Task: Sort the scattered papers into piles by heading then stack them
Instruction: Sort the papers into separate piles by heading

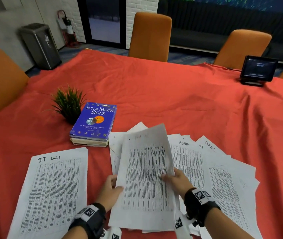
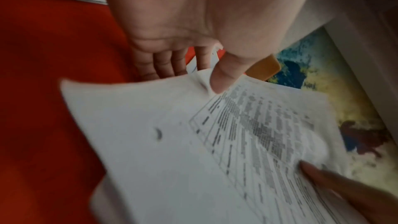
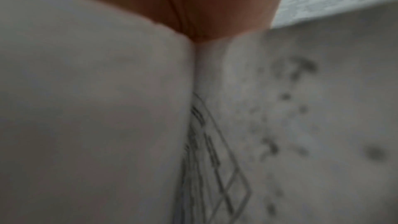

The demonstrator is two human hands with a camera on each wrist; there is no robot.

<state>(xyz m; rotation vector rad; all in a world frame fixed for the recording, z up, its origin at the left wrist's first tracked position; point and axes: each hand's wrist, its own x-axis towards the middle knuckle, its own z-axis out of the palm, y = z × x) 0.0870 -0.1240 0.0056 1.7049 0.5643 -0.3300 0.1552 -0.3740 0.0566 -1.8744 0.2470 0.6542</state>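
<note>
A printed sheet is lifted off the fanned heap of papers, its far end raised and its heading too faint to read. My left hand pinches its left edge, thumb on top and fingers underneath. My right hand pinches its right edge. The heap shows headings "ADMIN" and "Task Li..". A separate sheet headed "I.T logs" lies flat at the left on the red tablecloth. The right wrist view is blurred, filled with paper.
A blue book "Sun & Moon Signs" sits on other books behind the papers, a small potted plant to its left. A small screen stands at the far right. Orange chairs ring the table.
</note>
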